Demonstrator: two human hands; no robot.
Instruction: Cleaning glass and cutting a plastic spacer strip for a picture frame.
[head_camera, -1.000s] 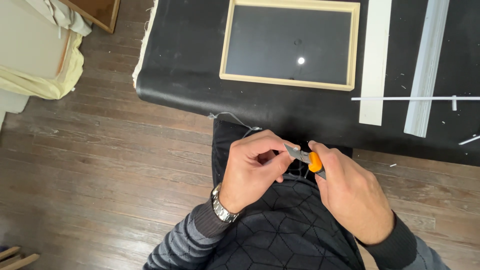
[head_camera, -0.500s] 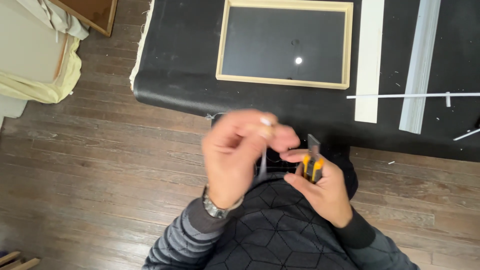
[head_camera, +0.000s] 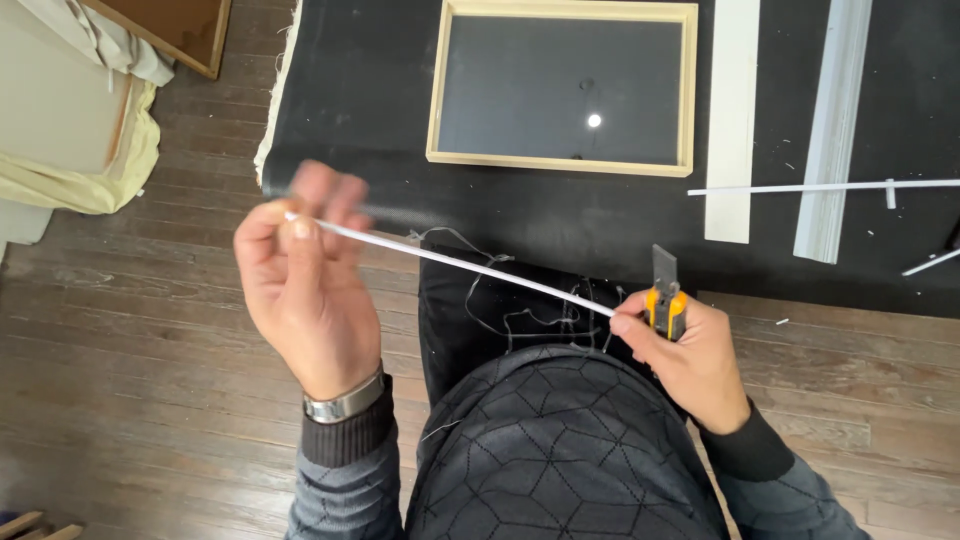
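Altogether we count one thin white strip (head_camera: 455, 262) in our two hands, one utility knife (head_camera: 665, 297), one wooden frame (head_camera: 561, 161), two flat pale slats (head_camera: 731, 120) on the black table (head_camera: 350, 110), and one more thin white rod (head_camera: 800, 187) lying across them. Our left hand (head_camera: 305, 285) is closed, pinching one end of the strip between thumb and fingertips, raised and slightly blurred. Our right hand (head_camera: 685, 350) is curled around the orange-and-grey knife, blade pointing up, and touches the strip's other end with the thumb. That strip is narrow, straight and white, stretched at a slant between both hands just in front of the table edge, above our dark lap, where loose threads (head_camera: 500, 300) hang.
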